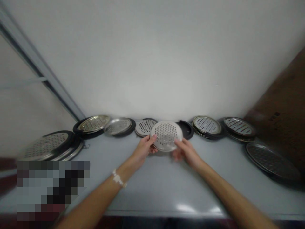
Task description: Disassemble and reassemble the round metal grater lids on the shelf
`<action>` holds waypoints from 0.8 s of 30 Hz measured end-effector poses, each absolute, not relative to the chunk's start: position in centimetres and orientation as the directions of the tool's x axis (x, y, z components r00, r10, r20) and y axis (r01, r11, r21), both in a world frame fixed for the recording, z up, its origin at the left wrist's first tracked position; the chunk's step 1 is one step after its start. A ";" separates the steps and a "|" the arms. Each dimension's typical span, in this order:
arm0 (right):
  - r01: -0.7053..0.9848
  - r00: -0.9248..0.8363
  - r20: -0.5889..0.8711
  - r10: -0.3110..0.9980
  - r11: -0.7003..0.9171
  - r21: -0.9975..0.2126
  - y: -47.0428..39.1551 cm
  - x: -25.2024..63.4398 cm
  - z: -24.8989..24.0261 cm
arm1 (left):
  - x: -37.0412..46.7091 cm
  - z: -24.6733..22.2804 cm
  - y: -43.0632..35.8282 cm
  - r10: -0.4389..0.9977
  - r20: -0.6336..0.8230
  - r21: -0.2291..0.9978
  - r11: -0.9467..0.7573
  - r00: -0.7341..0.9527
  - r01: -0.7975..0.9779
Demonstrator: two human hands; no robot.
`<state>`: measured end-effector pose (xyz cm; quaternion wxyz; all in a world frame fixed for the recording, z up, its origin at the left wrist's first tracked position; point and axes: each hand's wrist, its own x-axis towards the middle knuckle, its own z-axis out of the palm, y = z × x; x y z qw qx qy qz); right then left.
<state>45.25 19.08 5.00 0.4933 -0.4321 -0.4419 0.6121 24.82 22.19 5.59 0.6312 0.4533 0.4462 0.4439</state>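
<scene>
A round metal grater disc [166, 136], pierced with rows of small holes, is held up over the table in front of me. My left hand [144, 147] pinches its left edge, thumb on the face and fingers behind. At the right edge is my right hand [187, 151], its thumb on the disc's face; the other fingers are blurred. Just behind lie another perforated disc [145, 126] on the left and a black ring-shaped holder [187, 129] on the right, partly hidden by the held disc.
Stacks of round graters with black holders line the wall: a left pile [47, 146], a gold-toned one [95, 124], a silver one [118, 126], and right-hand stacks [207, 125] [239, 127]. A dark disc [271, 160] lies far right beside a brown cardboard surface [286, 105].
</scene>
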 end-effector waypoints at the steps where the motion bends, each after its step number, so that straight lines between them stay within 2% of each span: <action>1: -0.222 -0.135 -0.083 0.987 -0.112 -0.969 19.1 45.2 5.0 | 24.9 5.7 22.1 0.954 -0.184 0.961 0.226 0.239 -0.161; 5: -0.238 -0.081 -0.071 0.994 -0.088 -0.967 19.3 45.4 4.9 | 24.9 6.0 22.1 0.928 -0.244 0.949 0.288 0.282 -0.126; 9: -0.178 -0.128 -0.120 0.984 -0.142 -0.974 19.4 45.7 4.6 | 24.7 5.8 22.3 0.949 -0.205 0.961 0.242 0.239 -0.134; 11: -0.060 -0.054 -0.049 0.997 -0.052 -0.997 19.3 46.0 4.7 | 24.6 5.7 22.4 0.963 -0.183 0.961 0.218 0.199 -0.171; 13: 0.226 0.113 0.151 0.982 0.123 -0.966 19.5 46.7 4.9 | 24.4 5.7 22.6 0.977 -0.172 0.951 0.199 0.129 -0.235; 15: 0.623 0.172 0.370 0.913 0.191 -0.759 20.0 47.6 5.2 | 24.2 5.9 22.9 0.984 -0.168 0.938 0.176 0.054 -0.299; 17: 0.872 0.086 0.422 0.902 0.137 -0.470 21.0 48.4 5.5 | 23.8 6.2 23.2 0.986 -0.166 0.927 0.154 -0.006 -0.343; 18: 0.929 0.059 0.398 0.916 0.096 -0.358 21.5 48.7 5.6 | 23.6 6.3 23.4 0.985 -0.168 0.922 0.147 -0.029 -0.357; 20: 0.974 0.045 0.317 0.947 0.028 -0.224 22.8 49.1 5.7 | 23.3 6.4 23.6 0.984 -0.172 0.917 0.140 -0.054 -0.373; 24: 0.989 0.077 0.234 0.969 -0.044 -0.140 24.6 49.2 5.6 | 23.1 6.3 23.6 0.986 -0.157 0.922 0.124 -0.061 -0.368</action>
